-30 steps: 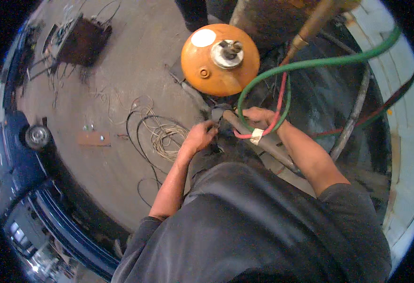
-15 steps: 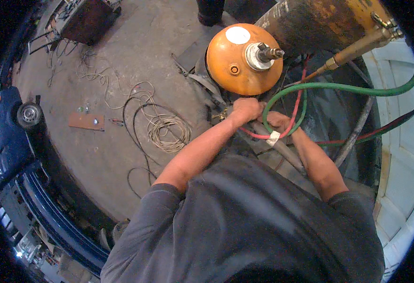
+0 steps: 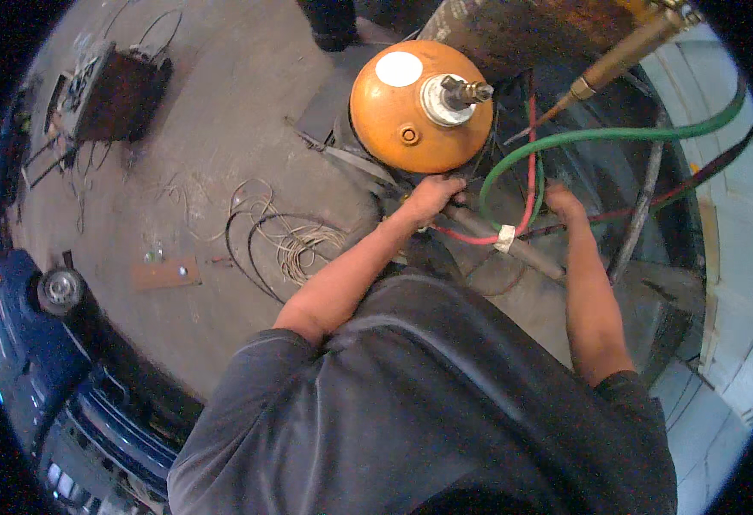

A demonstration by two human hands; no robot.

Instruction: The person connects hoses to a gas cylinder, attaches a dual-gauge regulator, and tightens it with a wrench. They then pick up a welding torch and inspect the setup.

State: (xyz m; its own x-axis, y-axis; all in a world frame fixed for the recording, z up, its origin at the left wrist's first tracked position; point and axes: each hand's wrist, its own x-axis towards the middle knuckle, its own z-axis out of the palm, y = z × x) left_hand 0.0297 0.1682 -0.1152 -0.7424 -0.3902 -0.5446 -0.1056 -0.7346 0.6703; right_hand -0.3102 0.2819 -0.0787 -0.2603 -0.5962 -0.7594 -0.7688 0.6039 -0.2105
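Observation:
My left hand (image 3: 433, 198) is just below the rounded top of an orange gas cylinder (image 3: 382, 114), fingers curled in. What they close on is hidden, but the end of a grey bar (image 3: 527, 255) lies right beside them. To the right, my right hand (image 3: 563, 200) is beside a looped green hose (image 3: 600, 138) and a red hose (image 3: 532, 172). Its fingers point away from me and are mostly hidden, so its grip is unclear. White tape (image 3: 504, 238) wraps the hoses between my hands. A metal valve fitting (image 3: 458, 93) tops the cylinder.
A larger rusty cylinder (image 3: 548, 34) lies behind, with a brass torch-like tool (image 3: 621, 56) in front. A strap (image 3: 355, 159) hangs by the orange cylinder. Coiled cable (image 3: 303, 253) and a brown plate (image 3: 166, 274) lie on the floor at left. A person's dark leg (image 3: 332, 24) stands beyond.
My right hand has moved away from my left, to the right and slightly farther out. My left hand stays below the orange cylinder. The view has shifted a little.

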